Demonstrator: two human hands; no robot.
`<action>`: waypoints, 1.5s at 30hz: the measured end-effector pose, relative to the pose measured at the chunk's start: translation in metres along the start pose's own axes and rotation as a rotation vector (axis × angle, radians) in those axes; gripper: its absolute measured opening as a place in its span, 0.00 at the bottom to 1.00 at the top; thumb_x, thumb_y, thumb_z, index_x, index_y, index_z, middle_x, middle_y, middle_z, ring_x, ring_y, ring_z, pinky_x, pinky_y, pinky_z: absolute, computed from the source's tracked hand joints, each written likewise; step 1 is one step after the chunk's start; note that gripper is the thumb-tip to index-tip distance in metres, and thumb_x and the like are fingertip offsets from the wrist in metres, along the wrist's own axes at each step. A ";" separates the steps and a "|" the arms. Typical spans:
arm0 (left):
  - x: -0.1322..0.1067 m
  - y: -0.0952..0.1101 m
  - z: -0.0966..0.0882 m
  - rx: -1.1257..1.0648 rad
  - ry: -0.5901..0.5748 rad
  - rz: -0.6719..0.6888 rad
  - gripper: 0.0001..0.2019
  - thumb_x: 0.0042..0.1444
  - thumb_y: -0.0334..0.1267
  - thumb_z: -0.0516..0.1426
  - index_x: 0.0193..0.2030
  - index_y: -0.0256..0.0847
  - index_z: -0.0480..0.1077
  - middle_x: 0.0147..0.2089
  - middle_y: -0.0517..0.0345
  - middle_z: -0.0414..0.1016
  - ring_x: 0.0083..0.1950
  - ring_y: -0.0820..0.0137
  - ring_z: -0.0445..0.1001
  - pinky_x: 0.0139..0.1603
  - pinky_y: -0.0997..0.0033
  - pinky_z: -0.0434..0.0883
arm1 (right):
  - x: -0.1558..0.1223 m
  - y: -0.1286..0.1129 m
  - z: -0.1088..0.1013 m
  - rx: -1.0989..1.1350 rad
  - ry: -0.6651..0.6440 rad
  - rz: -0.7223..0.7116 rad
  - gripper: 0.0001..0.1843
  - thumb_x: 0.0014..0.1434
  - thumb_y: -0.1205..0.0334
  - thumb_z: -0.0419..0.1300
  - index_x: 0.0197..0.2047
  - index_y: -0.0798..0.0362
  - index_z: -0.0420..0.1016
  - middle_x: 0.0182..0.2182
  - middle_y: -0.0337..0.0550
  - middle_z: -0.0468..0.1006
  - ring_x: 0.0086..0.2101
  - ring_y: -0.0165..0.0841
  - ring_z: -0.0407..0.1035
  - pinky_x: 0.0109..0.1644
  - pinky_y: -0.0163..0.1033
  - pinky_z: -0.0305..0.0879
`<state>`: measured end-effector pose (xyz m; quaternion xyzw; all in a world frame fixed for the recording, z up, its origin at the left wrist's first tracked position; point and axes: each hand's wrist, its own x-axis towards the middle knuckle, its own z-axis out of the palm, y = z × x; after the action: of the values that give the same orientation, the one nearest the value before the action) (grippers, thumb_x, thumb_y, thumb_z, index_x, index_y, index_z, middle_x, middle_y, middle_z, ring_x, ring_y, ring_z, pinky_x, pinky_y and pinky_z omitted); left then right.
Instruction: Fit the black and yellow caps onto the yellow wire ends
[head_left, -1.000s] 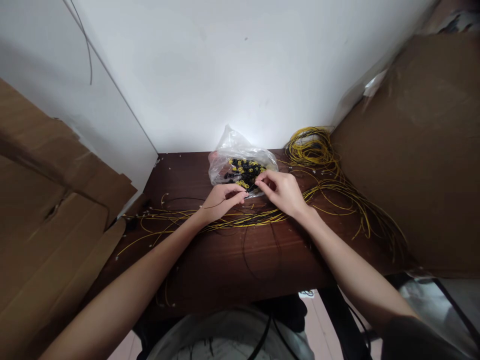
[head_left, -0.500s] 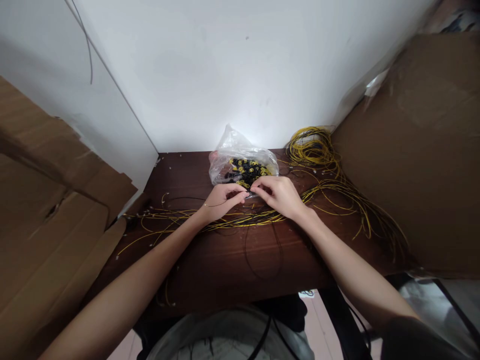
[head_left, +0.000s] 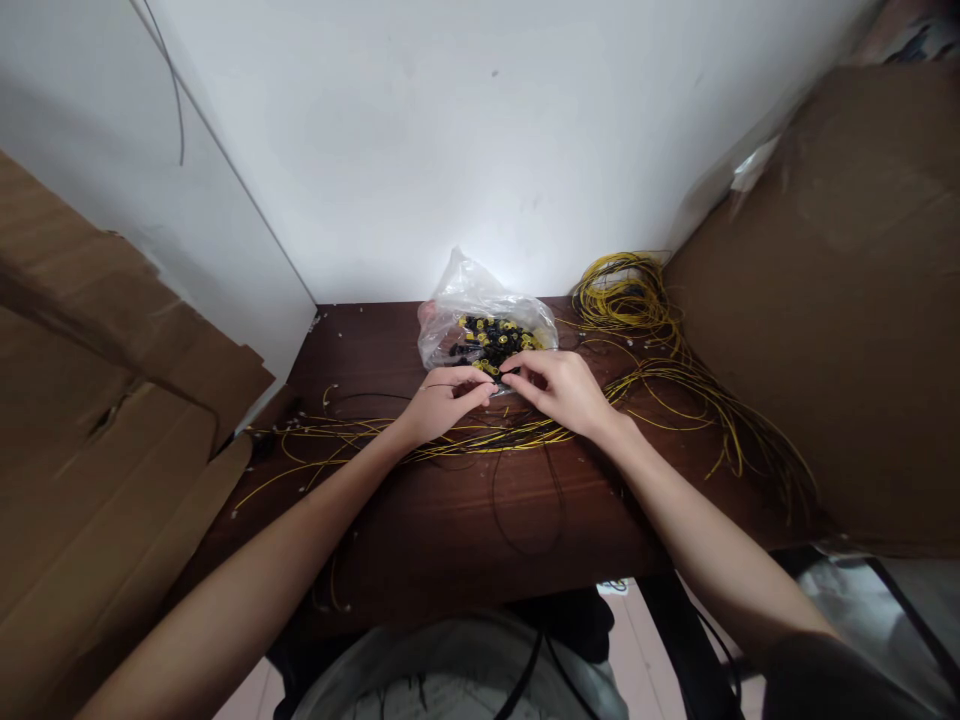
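Note:
My left hand [head_left: 444,402] and my right hand [head_left: 561,390] meet fingertip to fingertip just in front of a clear plastic bag [head_left: 469,292] holding several small black and yellow parts [head_left: 495,340]. Both hands are closed in a pinch. The left pinches a thin black wire [head_left: 525,520] that loops down over the dark wooden table [head_left: 450,540]. What the right fingers hold is too small to make out. Thin yellow wires [head_left: 480,440] lie under both wrists.
A coil of yellow wires [head_left: 626,295] sits at the back right and trails along the table's right side. Cardboard boxes stand at the left [head_left: 97,440] and right [head_left: 840,320]. A white wall [head_left: 465,140] closes the back.
My right hand drew back from the bag's opening toward my left hand, until the fingertips met. The black wire loop shifted slightly on the table.

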<state>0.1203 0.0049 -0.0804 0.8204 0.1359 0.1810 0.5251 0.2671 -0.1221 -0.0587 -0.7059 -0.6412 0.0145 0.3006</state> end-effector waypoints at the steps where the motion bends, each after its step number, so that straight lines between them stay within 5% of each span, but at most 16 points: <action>1: 0.000 0.000 0.000 0.000 -0.002 0.002 0.10 0.54 0.39 0.55 0.32 0.34 0.73 0.27 0.56 0.73 0.28 0.75 0.69 0.32 0.75 0.67 | 0.000 -0.001 0.000 0.001 -0.014 -0.015 0.10 0.59 0.59 0.54 0.41 0.51 0.75 0.29 0.37 0.76 0.25 0.27 0.65 0.33 0.33 0.56; 28: 0.000 0.002 0.000 0.057 -0.029 -0.002 0.10 0.54 0.39 0.55 0.31 0.34 0.72 0.26 0.58 0.72 0.26 0.77 0.65 0.29 0.77 0.62 | 0.001 -0.002 -0.003 -0.013 -0.088 0.070 0.07 0.54 0.60 0.55 0.30 0.52 0.72 0.19 0.34 0.71 0.21 0.25 0.61 0.28 0.33 0.51; 45: 0.000 -0.002 0.000 0.066 -0.024 0.040 0.11 0.56 0.40 0.53 0.31 0.35 0.72 0.27 0.58 0.73 0.30 0.75 0.68 0.33 0.76 0.66 | -0.001 -0.004 0.000 -0.029 -0.153 -0.063 0.09 0.59 0.60 0.53 0.35 0.51 0.73 0.21 0.34 0.71 0.22 0.24 0.61 0.29 0.32 0.48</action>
<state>0.1198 0.0057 -0.0821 0.8420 0.1191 0.1769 0.4956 0.2634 -0.1235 -0.0570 -0.6866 -0.6841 0.0496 0.2410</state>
